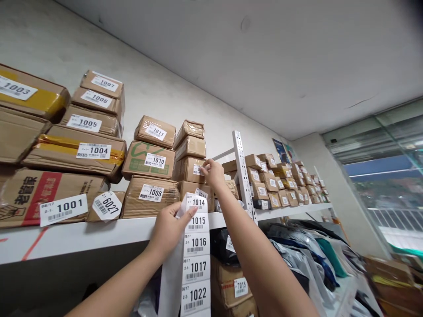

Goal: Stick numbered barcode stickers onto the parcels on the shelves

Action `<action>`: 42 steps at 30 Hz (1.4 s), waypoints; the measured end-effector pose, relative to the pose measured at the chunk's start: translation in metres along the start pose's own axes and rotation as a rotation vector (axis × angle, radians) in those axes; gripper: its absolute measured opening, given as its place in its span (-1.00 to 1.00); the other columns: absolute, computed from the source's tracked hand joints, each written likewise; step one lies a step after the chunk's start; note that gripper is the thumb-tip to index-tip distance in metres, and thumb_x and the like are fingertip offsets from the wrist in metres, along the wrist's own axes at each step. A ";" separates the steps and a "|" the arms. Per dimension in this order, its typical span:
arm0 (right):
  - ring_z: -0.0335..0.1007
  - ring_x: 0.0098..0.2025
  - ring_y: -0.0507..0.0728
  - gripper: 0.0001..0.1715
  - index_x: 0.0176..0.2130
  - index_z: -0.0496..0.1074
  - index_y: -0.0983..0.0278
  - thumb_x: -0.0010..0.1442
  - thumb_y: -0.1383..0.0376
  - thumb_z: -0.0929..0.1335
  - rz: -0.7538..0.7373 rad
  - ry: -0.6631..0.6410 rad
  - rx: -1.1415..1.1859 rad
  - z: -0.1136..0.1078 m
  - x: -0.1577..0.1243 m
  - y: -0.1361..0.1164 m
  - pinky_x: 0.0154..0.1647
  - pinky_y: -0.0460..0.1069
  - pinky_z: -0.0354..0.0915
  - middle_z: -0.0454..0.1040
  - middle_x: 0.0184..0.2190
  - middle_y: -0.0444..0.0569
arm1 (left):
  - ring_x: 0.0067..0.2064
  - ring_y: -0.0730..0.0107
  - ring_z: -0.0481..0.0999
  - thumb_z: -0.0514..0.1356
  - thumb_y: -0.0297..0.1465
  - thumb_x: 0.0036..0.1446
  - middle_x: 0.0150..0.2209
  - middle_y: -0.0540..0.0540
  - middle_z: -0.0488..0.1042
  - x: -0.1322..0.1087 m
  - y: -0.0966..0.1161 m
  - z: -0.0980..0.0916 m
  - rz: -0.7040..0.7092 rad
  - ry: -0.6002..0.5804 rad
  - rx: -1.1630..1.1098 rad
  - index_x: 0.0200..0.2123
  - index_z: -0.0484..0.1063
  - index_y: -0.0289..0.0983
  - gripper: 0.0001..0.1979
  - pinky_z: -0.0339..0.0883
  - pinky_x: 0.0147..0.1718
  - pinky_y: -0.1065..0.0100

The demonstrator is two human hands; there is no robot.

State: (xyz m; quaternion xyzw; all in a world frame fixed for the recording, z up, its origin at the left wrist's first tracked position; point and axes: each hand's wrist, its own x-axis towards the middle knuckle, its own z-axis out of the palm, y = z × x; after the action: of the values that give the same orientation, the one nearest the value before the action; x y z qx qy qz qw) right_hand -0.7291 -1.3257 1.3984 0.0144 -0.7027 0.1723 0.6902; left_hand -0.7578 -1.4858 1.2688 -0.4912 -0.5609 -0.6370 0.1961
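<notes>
A long strip of stickers (pixel 197 266) is held in front of the shelf (pixel 128 229), pinched tight between the thumb and fingers of the left hand (pixel 168 231). A small white sticker (pixel 198 170) on the front of a brown box (pixel 185 169), third from the top of its pile, is touched by the right hand (pixel 214 174). Whether that sticker is pinched or just pressed cannot be told.
</notes>
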 end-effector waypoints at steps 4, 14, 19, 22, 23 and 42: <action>0.33 -0.20 0.23 -0.57 -0.13 0.40 0.24 -0.05 0.39 0.45 -0.064 0.131 -0.157 -0.006 -0.012 -0.014 -0.20 0.13 0.26 0.31 -0.10 0.14 | -0.40 0.34 0.41 0.20 -0.07 0.01 -0.50 0.01 0.48 0.002 -0.002 -0.012 0.055 0.008 -0.038 -0.48 0.45 -0.27 -0.65 0.24 -0.40 0.39; 0.36 -0.44 0.02 -0.58 -0.47 0.48 0.28 -0.30 0.08 0.55 0.177 -0.410 0.806 -0.020 -0.087 -0.033 -0.37 -0.05 0.29 0.49 -0.50 -0.12 | -0.30 0.30 0.49 0.37 -0.15 -0.27 -0.34 -0.08 0.58 0.017 0.005 -0.010 -0.094 0.091 -0.468 -0.23 0.51 -0.30 -0.50 0.33 -0.30 0.34; 0.38 -0.46 0.06 -0.62 -0.45 0.49 0.27 -0.31 0.15 0.56 0.309 -0.277 0.880 -0.015 -0.099 -0.034 -0.39 -0.01 0.31 0.51 -0.51 -0.10 | -0.46 0.42 0.36 0.24 -0.10 -0.11 -0.51 -0.01 0.46 0.021 0.006 0.002 0.037 0.247 -0.256 -0.48 0.42 -0.28 -0.67 0.20 -0.46 0.40; 0.36 -0.46 0.06 -0.75 -0.45 0.48 0.26 -0.16 0.17 0.49 0.217 -0.175 0.786 -0.012 -0.104 -0.033 -0.40 0.00 0.30 0.49 -0.52 -0.10 | -0.57 0.50 0.19 0.16 -0.06 -0.01 -0.66 0.10 0.24 0.022 0.007 0.003 0.093 0.315 -0.106 -0.61 0.26 -0.23 -0.62 0.05 -0.56 0.44; 0.36 -0.45 0.07 -0.79 -0.46 0.48 0.26 -0.13 0.19 0.47 0.164 -0.143 0.731 -0.011 -0.105 -0.033 -0.40 0.00 0.30 0.48 -0.51 -0.10 | -0.57 0.49 0.21 0.17 -0.07 -0.02 -0.66 0.10 0.26 0.022 0.008 0.003 0.088 0.286 -0.109 -0.59 0.27 -0.23 -0.64 0.07 -0.56 0.44; 0.30 -0.30 0.16 -0.62 -0.11 0.39 0.24 0.01 0.39 0.40 -0.151 0.103 -0.094 0.002 0.070 -0.027 -0.18 0.12 0.23 0.28 -0.18 0.07 | -0.29 0.27 0.58 0.30 -0.09 -0.08 -0.33 -0.09 0.63 -0.025 0.005 -0.038 -0.125 -0.073 -0.163 -0.29 0.54 -0.20 -0.65 0.43 -0.31 0.36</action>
State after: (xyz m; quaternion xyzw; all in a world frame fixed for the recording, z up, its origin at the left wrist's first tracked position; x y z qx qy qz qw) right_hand -0.7269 -1.3360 1.4724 0.0259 -0.6703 0.0870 0.7365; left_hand -0.7584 -1.5292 1.2545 -0.4925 -0.5436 -0.6731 0.0947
